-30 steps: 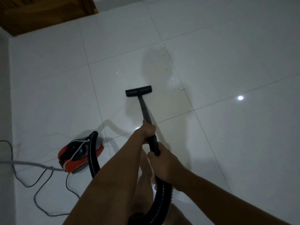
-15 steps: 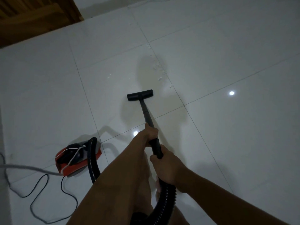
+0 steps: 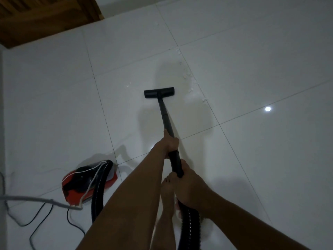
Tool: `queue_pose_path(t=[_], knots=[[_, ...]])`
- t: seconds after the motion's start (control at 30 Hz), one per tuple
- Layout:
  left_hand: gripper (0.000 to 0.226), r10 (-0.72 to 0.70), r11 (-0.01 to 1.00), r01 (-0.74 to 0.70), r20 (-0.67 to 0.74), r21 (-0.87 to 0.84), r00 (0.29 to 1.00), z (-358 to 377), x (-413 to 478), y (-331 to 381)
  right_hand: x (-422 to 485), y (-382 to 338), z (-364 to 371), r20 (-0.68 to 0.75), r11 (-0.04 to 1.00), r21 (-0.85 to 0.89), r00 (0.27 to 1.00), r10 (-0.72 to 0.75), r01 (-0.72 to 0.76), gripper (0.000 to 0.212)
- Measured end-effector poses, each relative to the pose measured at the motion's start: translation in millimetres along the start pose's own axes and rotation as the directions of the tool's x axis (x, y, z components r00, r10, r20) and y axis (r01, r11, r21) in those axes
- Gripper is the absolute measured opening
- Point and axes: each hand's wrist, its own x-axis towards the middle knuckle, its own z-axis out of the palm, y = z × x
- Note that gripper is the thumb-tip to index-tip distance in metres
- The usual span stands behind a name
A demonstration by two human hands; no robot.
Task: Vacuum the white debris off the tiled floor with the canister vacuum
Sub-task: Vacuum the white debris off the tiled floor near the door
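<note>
Both my hands wrap the black wand [image 3: 166, 117], left hand [image 3: 170, 142] ahead of right hand [image 3: 189, 185], floor nozzle [image 3: 159, 93] flat on the tiled floor [image 3: 252, 69], white debris [image 3: 191, 82] just right of nozzle, red canister [image 3: 88, 181] left of wand.

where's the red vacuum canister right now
In the head view the red canister sits on the tiled floor at lower left, left of the left forearm, with its black hose arching over it.

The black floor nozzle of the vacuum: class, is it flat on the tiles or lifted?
Apparently flat: the black floor nozzle lies level against the white tiled floor, no gap visible beneath it.
</note>
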Motion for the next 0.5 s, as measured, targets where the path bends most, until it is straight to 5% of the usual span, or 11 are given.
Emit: queue_pose_path(t=[0.5], knots=[[0.077,0.068,0.996,-0.068,0.002,0.063,0.998,-73.7,89.5,100.3,117.3,-94.2,-9.1,-0.052,0.998,-0.028,0.997,-0.063,0.061,0.05]])
